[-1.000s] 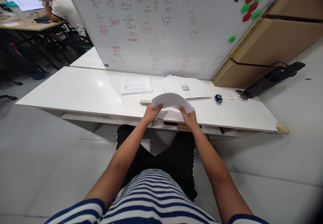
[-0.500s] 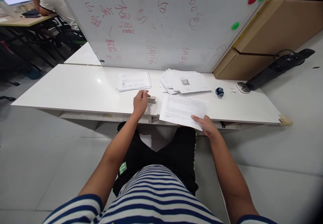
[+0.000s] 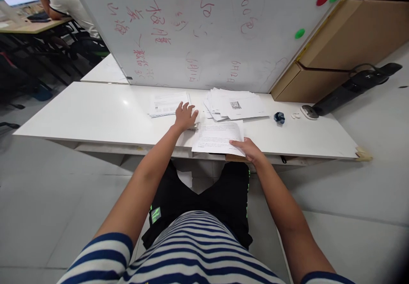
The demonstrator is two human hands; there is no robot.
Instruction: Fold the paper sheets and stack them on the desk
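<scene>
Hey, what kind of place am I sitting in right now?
Most likely an office or workroom: a whiteboard with red writing and magnets, printed papers on a long white table, and another person at a desk behind.

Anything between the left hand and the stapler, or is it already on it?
Nothing visible in the way. The left hand lies flat over the stapler, hiding most of it. The right hand holds the printed sheets beside it on the table.

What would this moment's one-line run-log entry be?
left hand: pressing on stapler | right hand: holding printed sheets at near corner | white table: neat paper stack, loose paper pile
</scene>
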